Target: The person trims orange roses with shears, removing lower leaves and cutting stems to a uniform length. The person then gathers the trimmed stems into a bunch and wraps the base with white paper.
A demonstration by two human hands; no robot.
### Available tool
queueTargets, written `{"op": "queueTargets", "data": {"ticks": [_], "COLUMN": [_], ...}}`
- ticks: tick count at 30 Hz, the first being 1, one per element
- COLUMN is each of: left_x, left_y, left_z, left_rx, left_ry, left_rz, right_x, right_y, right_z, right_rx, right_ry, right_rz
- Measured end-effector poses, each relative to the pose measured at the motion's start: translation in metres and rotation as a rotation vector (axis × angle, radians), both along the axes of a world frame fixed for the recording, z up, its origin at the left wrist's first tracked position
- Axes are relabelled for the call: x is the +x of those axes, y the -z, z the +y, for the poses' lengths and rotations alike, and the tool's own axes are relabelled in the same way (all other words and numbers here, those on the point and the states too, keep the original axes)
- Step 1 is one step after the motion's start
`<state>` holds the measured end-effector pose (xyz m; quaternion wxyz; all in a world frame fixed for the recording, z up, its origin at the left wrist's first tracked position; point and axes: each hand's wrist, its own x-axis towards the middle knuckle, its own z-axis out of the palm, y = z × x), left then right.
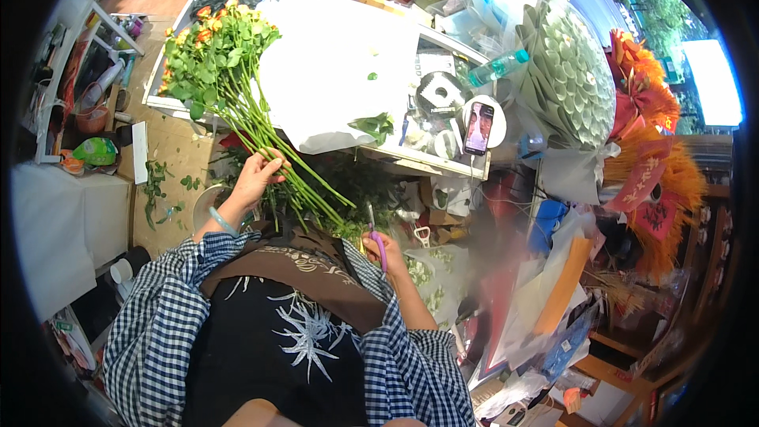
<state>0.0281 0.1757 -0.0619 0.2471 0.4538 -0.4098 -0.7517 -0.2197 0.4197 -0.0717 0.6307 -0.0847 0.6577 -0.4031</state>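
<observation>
My left hand [261,172] is closed around the green stems of a bunch of orange and yellow roses [222,53]. The blossoms lie over the left end of a white-framed table, and the cut stem ends reach past its near edge towards my apron [296,267]. In my right hand [384,249] is a pair of scissors with purple handles [378,246], held to the right of the stem ends; the blades point up and away from me. White paper [338,59] spreads over the tabletop beside the roses, with loose green leaves [376,126] at its near edge.
A phone [479,128] with a cable, a roll of ribbon [442,92] and a teal plastic bottle [495,68] are at the table's right end. Wrapped bouquets [563,77] stand farther right. Cut leaves [155,187] litter the floor at left, near a white shelf [50,101].
</observation>
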Motion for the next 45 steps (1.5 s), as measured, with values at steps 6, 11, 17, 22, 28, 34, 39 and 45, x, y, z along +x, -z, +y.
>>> {"op": "queueTargets", "data": {"ticks": [6,11,17,22,28,34,39,45], "left_x": [0.038,0.047,0.045,0.027,0.012,0.008,0.005,0.004], "left_y": [0.005,0.024,0.043,0.048,0.033,0.019,0.026,0.037], "left_z": [-0.003,-0.006,-0.023,-0.049,-0.069,-0.078,-0.078,-0.08], "left_rx": [-0.067,-0.048,-0.103,-0.04,0.082,0.103,0.111,0.108], "left_ry": [-0.227,-0.503,-0.602,-0.618,-0.485,-0.319,-0.324,-0.338], "left_rz": [0.111,0.106,0.025,-0.012,0.137,0.147,0.218,0.239], "right_x": [0.023,0.059,0.066,0.068,0.08,0.081,0.054,-0.006], "right_y": [0.007,0.039,0.051,0.033,-0.002,-0.016,-0.03,-0.04], "right_z": [-0.075,-0.144,-0.153,-0.156,-0.139,-0.138,-0.129,-0.034], "right_rx": [-0.388,-0.53,-0.486,-0.517,-0.575,-0.658,-0.708,-0.342], "right_ry": [-0.418,-0.625,-0.437,-0.395,-0.36,-0.342,-0.326,-0.195], "right_rz": [0.861,1.035,0.965,0.944,0.85,0.882,1.042,0.685]}}
